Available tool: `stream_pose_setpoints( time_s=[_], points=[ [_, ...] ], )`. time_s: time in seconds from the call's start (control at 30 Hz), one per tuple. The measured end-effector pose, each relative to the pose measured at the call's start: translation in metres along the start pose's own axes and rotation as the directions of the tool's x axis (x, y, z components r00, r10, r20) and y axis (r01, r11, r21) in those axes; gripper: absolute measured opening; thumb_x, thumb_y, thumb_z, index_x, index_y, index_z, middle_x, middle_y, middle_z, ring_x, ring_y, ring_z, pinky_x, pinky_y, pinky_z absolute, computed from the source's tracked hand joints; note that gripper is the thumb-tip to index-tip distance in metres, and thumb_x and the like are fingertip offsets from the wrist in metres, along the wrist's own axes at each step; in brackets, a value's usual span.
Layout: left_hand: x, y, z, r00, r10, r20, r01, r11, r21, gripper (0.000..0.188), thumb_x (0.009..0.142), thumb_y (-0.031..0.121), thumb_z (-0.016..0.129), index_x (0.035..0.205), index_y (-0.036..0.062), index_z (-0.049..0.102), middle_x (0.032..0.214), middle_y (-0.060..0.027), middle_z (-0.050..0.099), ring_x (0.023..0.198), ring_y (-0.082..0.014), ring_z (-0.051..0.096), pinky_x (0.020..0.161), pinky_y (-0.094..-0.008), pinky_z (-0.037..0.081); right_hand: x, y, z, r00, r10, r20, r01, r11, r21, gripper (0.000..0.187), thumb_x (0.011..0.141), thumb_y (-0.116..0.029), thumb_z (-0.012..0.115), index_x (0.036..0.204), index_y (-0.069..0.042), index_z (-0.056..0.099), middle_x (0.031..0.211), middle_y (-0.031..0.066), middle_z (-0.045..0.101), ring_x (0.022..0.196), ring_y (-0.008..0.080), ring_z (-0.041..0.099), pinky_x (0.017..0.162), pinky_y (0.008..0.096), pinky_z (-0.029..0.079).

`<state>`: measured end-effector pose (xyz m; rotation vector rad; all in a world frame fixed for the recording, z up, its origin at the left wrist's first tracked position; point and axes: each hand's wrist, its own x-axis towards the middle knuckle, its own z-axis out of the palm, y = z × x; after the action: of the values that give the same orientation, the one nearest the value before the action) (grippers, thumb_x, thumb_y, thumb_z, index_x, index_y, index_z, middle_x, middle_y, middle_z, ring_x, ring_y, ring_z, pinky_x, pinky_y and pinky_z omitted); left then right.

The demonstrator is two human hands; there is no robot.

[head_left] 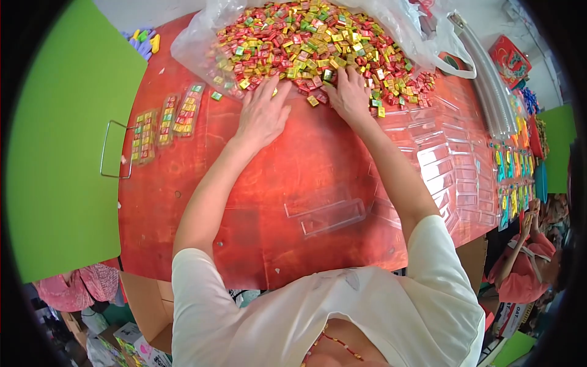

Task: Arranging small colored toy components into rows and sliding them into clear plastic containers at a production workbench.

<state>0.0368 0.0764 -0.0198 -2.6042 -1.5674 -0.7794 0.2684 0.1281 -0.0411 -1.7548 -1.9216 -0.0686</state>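
A big heap of small rectangular pieces (293, 43) in red, yellow and green, looking like wrapped sweets, spills from a clear plastic bag (195, 46) at the far side of the table. My left hand (264, 115) lies at the heap's near edge, fingers stretched and apart, fingertips touching pieces. To its right, my right hand (351, 99) reaches into the same edge, thumb apart from the fingers, with loose pieces around the fingertips. No piece is plainly gripped by either hand. An empty clear plastic tray (333, 217) rests nearer to me on the red table (244, 244).
Filled trays (165, 122) lie at the left, beside a metal wire frame (113, 150) and a green panel (61, 140). Rows of empty clear trays (440, 165) cover the right side. Behind them are stacked clear strips (486, 79). Another person (526, 263) is at the right.
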Motion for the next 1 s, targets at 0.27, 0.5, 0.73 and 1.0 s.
stream_pose_setpoints(
  time_s=[0.27, 0.5, 0.73, 1.0],
  points=[
    [0.060, -0.026, 0.038, 0.995, 0.000, -0.098, -0.010, 0.995, -0.103, 0.054, 0.086, 0.006, 0.057, 0.139, 0.0079, 0.050, 0.130, -0.0159, 0.055, 0.121, -0.0360, 0.053, 0.098, -0.0481, 0.047, 0.018, -0.032, 0.010, 0.978, -0.129, 0.163, 0.127, 0.992, 0.025, 0.057, 0.084, -0.048, 0.068, 0.131, -0.017, 0.060, 0.136, 0.0061, 0.056, 0.129, 0.0331, 0.047, 0.094, 0.0555, 0.042],
    [-0.030, -0.007, 0.002, 0.996, 0.072, 0.052, -0.063, 0.985, -0.159, 0.051, 0.088, 0.009, 0.058, 0.139, 0.0073, 0.052, 0.144, -0.0152, 0.048, 0.134, -0.0363, 0.044, 0.109, -0.0504, 0.037, -0.041, -0.019, -0.035, 0.719, -0.628, 0.297, 0.531, 0.772, 0.348, 0.055, 0.082, -0.037, 0.073, 0.131, -0.015, 0.060, 0.140, 0.0088, 0.052, 0.131, 0.0341, 0.046, 0.098, 0.0525, 0.042],
    [-0.106, 0.046, -0.029, 0.983, 0.042, 0.177, -0.046, 0.999, 0.020, 0.052, 0.095, 0.037, 0.061, 0.141, 0.0122, 0.054, 0.159, -0.0126, 0.035, 0.149, -0.0350, 0.026, 0.113, -0.0689, 0.014, -0.105, -0.031, -0.068, 0.718, -0.654, 0.237, 0.622, 0.756, 0.204, 0.057, 0.086, -0.041, 0.070, 0.131, -0.008, 0.058, 0.143, 0.0143, 0.049, 0.131, 0.0317, 0.047, 0.100, 0.0498, 0.041],
    [-0.141, 0.021, -0.055, 0.997, -0.059, 0.055, 0.071, 0.962, -0.263, 0.043, 0.094, 0.014, 0.059, 0.136, 0.0124, 0.058, 0.148, -0.0113, 0.050, 0.140, -0.0346, 0.040, 0.110, -0.0491, 0.035, -0.141, -0.047, -0.098, 0.707, -0.677, 0.202, 0.609, 0.729, 0.312, 0.045, 0.087, -0.036, 0.069, 0.125, -0.012, 0.062, 0.138, 0.0136, 0.053, 0.128, 0.0310, 0.050, 0.102, 0.0477, 0.037]
  ],
)
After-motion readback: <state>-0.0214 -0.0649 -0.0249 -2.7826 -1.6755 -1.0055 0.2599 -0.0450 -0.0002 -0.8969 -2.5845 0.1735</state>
